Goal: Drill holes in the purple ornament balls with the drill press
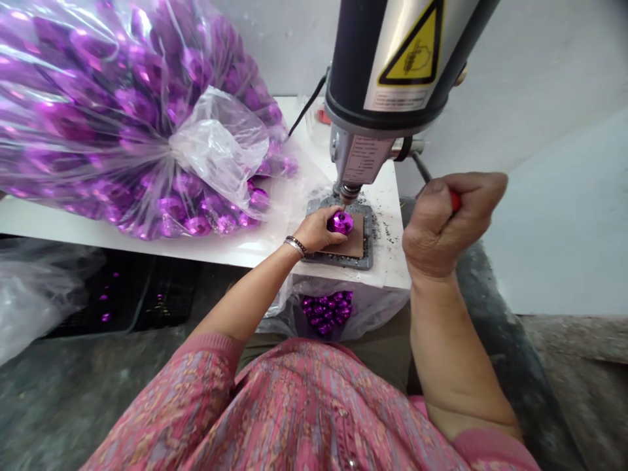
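Observation:
My left hand (318, 230) grips a shiny purple ball (342, 222) between thumb and fingers, on a brown board (354, 244) laid over the grey metal base (366, 263) of a drill press (385, 72). Right above the ball is the drill's chuck (349, 192); whether the bit touches the ball is too small to tell. My right hand (447, 222) is closed around the red-tipped lever handle (456, 201) at the right of the press.
A large clear bag (214, 140) of purple balls covers the table's left side. Dark shavings lie around the base on the white table (235, 251). Below the front edge, an open bag holds several purple balls (326, 314). Dark crates (161, 294) stand lower left.

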Motion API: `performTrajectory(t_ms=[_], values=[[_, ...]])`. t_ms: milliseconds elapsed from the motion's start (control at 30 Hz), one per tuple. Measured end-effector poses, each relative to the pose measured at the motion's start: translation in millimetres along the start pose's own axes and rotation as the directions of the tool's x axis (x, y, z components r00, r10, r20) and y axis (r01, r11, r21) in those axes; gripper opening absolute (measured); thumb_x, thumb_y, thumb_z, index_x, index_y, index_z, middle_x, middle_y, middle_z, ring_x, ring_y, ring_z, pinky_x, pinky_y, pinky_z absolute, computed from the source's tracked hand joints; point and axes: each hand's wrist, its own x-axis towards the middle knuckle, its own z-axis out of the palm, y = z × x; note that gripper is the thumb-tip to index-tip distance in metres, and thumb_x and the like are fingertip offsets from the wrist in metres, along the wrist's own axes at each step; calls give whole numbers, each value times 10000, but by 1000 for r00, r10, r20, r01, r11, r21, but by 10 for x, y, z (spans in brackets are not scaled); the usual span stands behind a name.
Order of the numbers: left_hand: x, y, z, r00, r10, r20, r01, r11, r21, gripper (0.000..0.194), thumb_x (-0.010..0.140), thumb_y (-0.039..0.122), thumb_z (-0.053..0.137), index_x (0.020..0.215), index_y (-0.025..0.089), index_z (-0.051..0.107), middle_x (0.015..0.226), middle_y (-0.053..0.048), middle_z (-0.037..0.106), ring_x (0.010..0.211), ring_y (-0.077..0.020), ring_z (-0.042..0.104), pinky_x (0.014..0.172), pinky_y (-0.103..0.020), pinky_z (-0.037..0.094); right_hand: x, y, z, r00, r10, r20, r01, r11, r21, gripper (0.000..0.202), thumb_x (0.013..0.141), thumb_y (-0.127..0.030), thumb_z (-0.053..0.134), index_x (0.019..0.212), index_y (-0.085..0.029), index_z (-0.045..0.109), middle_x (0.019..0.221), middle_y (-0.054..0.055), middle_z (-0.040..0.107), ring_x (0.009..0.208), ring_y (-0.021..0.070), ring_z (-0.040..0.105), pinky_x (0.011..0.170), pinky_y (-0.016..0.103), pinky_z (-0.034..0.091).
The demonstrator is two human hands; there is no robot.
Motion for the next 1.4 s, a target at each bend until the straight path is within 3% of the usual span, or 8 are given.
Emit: performTrajectory(t_ms=[300, 600, 767, 933, 1067, 1200, 1300, 1400], values=[[-13, 9, -1, 1000, 14, 21, -14, 1000, -17, 667, 690, 217, 854, 1335, 155, 697, 1210, -85, 773, 1112, -282, 712, 1043, -401, 554, -249, 135, 54, 999, 14, -29, -12, 997, 74, 303, 987, -426, 460, 860, -153, 485, 764, -18, 503, 723, 22, 538, 726, 211, 456], [-193, -39, -38, 996, 87, 1, -87, 996, -4, 717, 667, 237, 911, 1343, 190, 676, 1310, -97, 736, 1239, -309, 675, 1139, -457, 518, 768, -125, 146, 944, 317, 96, -326, 941, 93, 287, 1014, -369, 383, 817, -163, 347, 732, -62, 424, 631, -37, 366, 699, 181, 327], [-495, -182, -370, 975, 208, 85, -210, 977, 25, 899, 610, 336, 991, 1438, 237, 655, 1471, -152, 663, 1307, -322, 649, 1135, -462, 531, 782, -244, 127, 917, 390, 84, -398, 910, 114, 300, 981, -357, 423, 780, -150, 342, 695, -77, 390, 632, -50, 356, 720, 220, 307], [-214, -289, -1034, 992, -21, -121, 66, 921, 384, 374, 922, 173, 637, 1274, 170, 764, 1282, -153, 754, 1190, -294, 708, 1114, -436, 529, 703, -231, 126, 933, 354, 66, -360, 923, 135, 293, 966, -326, 449, 757, -139, 364, 682, -76, 407, 629, -52, 355, 704, 209, 306], [211, -386, -1308, 921, -315, -231, 389, 680, 622, 391, 790, 106, 732, 1179, 76, 758, 1296, -237, 720, 1368, -469, 590, 1152, -599, 462, 697, -236, 103, 932, 358, 62, -364, 923, 128, 327, 963, -385, 478, 774, -131, 394, 723, -84, 434, 648, -58, 374, 716, 197, 328], [263, -485, -1305, 887, -428, -175, 424, 601, 677, 526, 699, 152, 823, 1209, 78, 719, 1263, -193, 730, 1365, -479, 577, 1143, -575, 475, 665, -237, 72, 947, 303, 107, -315, 941, 123, 396, 966, -479, 448, 811, -115, 451, 744, -89, 428, 644, -81, 386, 700, 155, 351], [130, -478, -1300, 913, -371, -171, 389, 662, 641, 516, 785, 213, 773, 1278, 91, 683, 1247, -158, 730, 1282, -385, 638, 1127, -474, 502, 651, -218, 81, 943, 320, 95, -331, 933, 144, 336, 989, -404, 459, 813, -122, 410, 742, -82, 398, 626, -82, 385, 679, 136, 360], [-23, -399, -1290, 971, -205, -127, 238, 899, 368, 634, 781, 300, 796, 1375, 162, 624, 1229, -106, 714, 1132, -282, 688, 1023, -403, 561, 660, -198, 107, 944, 319, 87, -329, 930, 162, 247, 980, -277, 471, 806, -145, 355, 736, -63, 356, 624, -60, 381, 632, 136, 332]])
